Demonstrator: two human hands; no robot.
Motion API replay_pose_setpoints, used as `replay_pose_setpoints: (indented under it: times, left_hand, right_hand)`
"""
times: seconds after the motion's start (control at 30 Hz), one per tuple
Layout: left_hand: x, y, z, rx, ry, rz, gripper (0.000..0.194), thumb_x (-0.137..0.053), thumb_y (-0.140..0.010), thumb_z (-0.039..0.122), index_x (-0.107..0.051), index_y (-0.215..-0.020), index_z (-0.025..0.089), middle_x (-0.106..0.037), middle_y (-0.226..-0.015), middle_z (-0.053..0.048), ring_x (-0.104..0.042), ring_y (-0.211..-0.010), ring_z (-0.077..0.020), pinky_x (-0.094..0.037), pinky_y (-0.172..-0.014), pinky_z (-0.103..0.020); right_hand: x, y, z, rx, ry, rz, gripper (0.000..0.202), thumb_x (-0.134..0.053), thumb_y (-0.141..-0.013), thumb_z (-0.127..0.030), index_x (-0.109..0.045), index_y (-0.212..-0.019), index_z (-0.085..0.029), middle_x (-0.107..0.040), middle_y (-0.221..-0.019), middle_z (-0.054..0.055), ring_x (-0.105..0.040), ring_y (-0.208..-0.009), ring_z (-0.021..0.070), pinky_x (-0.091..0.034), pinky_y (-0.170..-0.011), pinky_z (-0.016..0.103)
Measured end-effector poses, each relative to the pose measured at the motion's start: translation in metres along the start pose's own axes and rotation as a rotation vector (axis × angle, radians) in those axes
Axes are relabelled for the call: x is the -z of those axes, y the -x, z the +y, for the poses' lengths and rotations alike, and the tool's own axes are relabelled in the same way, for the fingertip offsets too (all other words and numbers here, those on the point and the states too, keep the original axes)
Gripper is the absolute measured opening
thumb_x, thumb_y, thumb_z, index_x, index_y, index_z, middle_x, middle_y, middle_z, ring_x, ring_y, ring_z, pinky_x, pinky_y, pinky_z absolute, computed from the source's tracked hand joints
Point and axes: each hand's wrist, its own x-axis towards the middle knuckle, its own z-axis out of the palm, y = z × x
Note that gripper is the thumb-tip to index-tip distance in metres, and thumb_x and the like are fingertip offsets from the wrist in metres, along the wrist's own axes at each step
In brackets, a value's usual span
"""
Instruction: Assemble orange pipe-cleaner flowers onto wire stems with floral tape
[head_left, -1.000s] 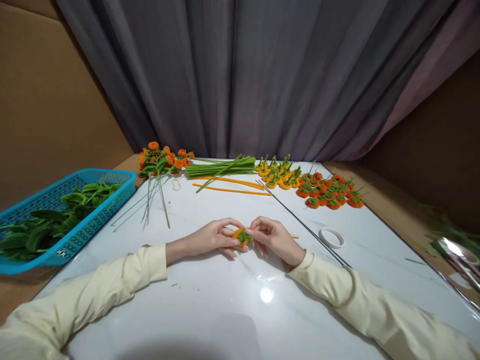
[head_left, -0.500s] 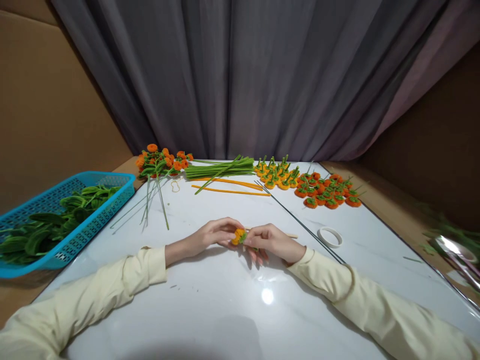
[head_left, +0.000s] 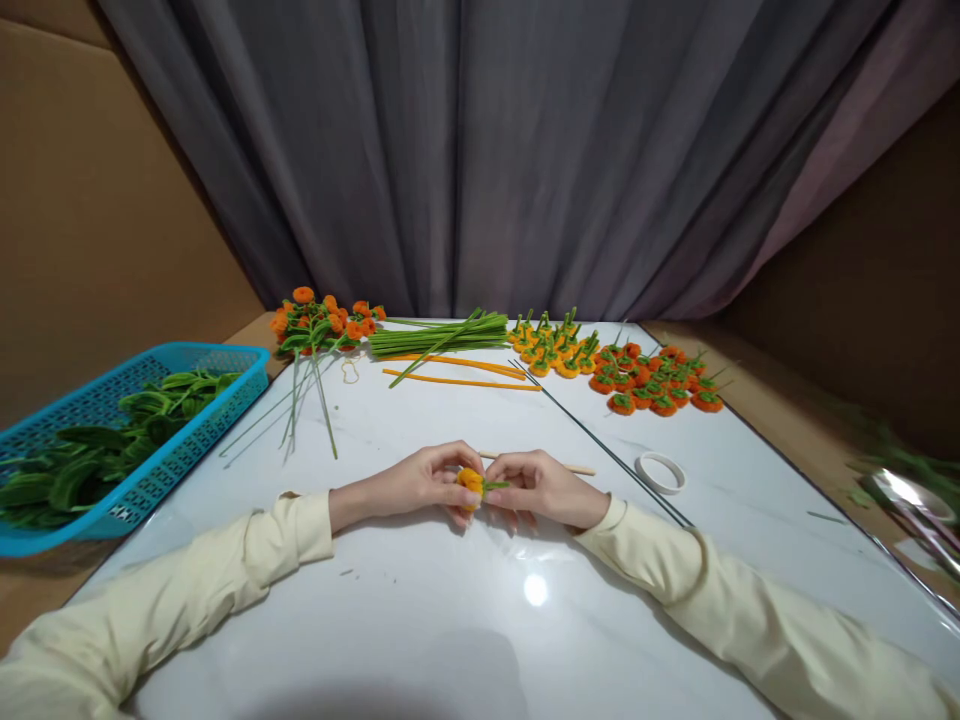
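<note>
no readable text, label, brand or number is showing anywhere. the blue basket [head_left: 187,440] is showing only a cut-out pattern on its wall, not letters.

The person wears a soft, pale cream top with long sleeves [head_left: 187,590] that end at both bare wrists.

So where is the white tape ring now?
In the head view, the white tape ring lies flat on the white table, just right of the right hand, beside the long thin wire.
</note>
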Motion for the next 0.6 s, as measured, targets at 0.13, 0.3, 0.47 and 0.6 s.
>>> replay_pose_setpoints:
  times: [0.13,0.3,0.47,0.6]
  left_hand:
    - [0.001,-0.002,0.001,0.004,0.047,0.028,0.038,-0.074,-0.071,0.035,-0.048,-0.091,0.016,-0.060,-0.067,0.003,-0.063,-0.058,-0.0111,-0.054,-0.058,-0.025]
    - [0.001,-0.003,0.002,0.022,0.063,0.026,0.038,-0.075,-0.071,0.036,-0.052,-0.093,0.016,-0.061,-0.070,0.002,-0.063,-0.057,-0.0110,-0.054,-0.058,-0.025]
    - [0.001,-0.004,0.000,0.018,0.074,0.034,0.037,-0.074,-0.071,0.037,-0.053,-0.091,0.015,-0.062,-0.066,0.001,-0.064,-0.055,-0.0122,-0.054,-0.056,-0.024]
    - [-0.001,-0.005,-0.001,0.002,0.113,0.067,0.036,-0.074,-0.072,0.037,-0.052,-0.090,0.015,-0.063,-0.068,0.000,-0.064,-0.053,-0.0119,-0.053,-0.053,-0.022]
  right_hand:
    - [-0.004,0.000,0.004,0.033,0.016,0.060,0.039,-0.071,-0.071,-0.048,-0.058,-0.081,-0.013,-0.057,-0.052,-0.004,-0.047,-0.036,0.0069,-0.036,-0.034,0.017]
    - [-0.009,0.002,0.008,0.119,0.122,0.143,0.032,-0.065,-0.077,-0.046,-0.058,-0.080,-0.015,-0.055,-0.049,-0.003,-0.047,-0.037,0.0087,-0.036,-0.036,0.019]
    - [-0.013,0.007,0.008,0.437,0.607,0.300,0.020,-0.054,-0.085,-0.032,-0.062,-0.076,-0.017,-0.058,-0.056,0.000,-0.047,-0.045,0.0096,-0.037,-0.045,0.022]
    - [-0.014,0.010,0.012,0.675,0.896,0.342,0.019,-0.043,-0.090,-0.021,-0.060,-0.084,-0.016,-0.057,-0.057,0.001,-0.046,-0.045,0.0101,-0.034,-0.046,0.023]
